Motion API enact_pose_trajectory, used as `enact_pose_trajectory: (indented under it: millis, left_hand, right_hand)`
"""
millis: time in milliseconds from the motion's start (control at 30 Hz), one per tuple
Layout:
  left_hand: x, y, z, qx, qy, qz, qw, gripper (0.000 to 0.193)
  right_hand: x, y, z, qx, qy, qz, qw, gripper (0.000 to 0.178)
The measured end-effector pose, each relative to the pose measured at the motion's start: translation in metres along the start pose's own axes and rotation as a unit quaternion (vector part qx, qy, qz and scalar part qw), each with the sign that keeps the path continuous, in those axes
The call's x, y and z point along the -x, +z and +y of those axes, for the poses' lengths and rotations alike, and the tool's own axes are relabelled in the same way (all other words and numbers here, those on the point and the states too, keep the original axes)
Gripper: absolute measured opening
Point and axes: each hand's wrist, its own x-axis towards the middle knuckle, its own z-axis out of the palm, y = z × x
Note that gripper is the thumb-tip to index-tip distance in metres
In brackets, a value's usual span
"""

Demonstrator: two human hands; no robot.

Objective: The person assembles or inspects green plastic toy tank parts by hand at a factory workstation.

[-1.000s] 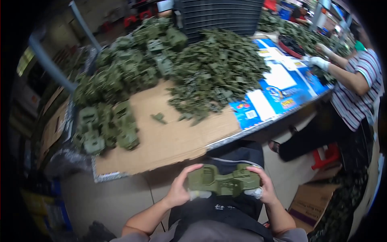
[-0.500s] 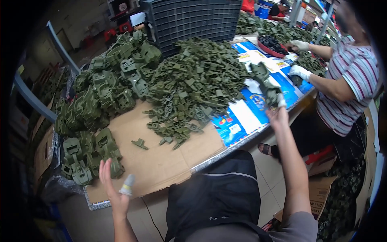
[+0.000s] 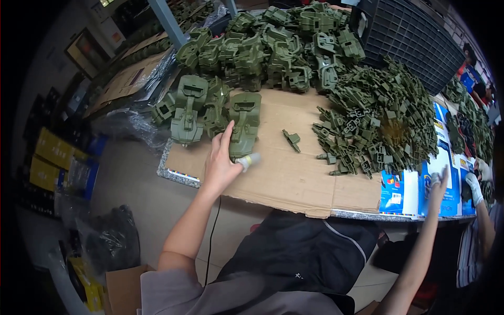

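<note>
My left hand (image 3: 222,164) reaches over the near left of the table, its fingers stretched along the left side of a dark green plastic toy vehicle body (image 3: 245,122). Its thumb, wrapped in a whitish and yellow cover, is apart from the fingers near the body's close end; whether it touches cannot be told. Beside it lies a similar green body (image 3: 189,107). My right hand (image 3: 440,181), fingers stretched and nothing visible in it, is over the blue and white printed sheet (image 3: 413,195) at the right. One small green part (image 3: 291,140) lies alone on the cardboard (image 3: 278,178).
A heap of small green parts (image 3: 375,123) covers the table's right middle. Many green bodies (image 3: 252,55) are piled along the back, near a black plastic crate (image 3: 409,34). A co-worker's gloved hand (image 3: 474,188) is close to my right hand. A grey post (image 3: 168,22) rises behind.
The view has swung left. My right hand has let go of the green piece it held toward the co-worker. My left hand has moved forward to a green vehicle body.
</note>
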Motion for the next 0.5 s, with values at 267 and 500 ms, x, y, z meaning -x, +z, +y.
enact_pose_trajectory:
  millis: [267,500]
  left_hand:
    - [0.030,-0.026,0.004,-0.060,0.191,0.110,0.974,0.059]
    - [0.057,-0.054,0.043,-0.004,0.469,0.091,0.879,0.025]
  right_hand:
    - [0.131,0.073,-0.259,-0.015,-0.292,-0.260,0.920,0.043]
    - [0.140,0.118,-0.335,-0.121,-0.401,-0.276,0.865,0.072]
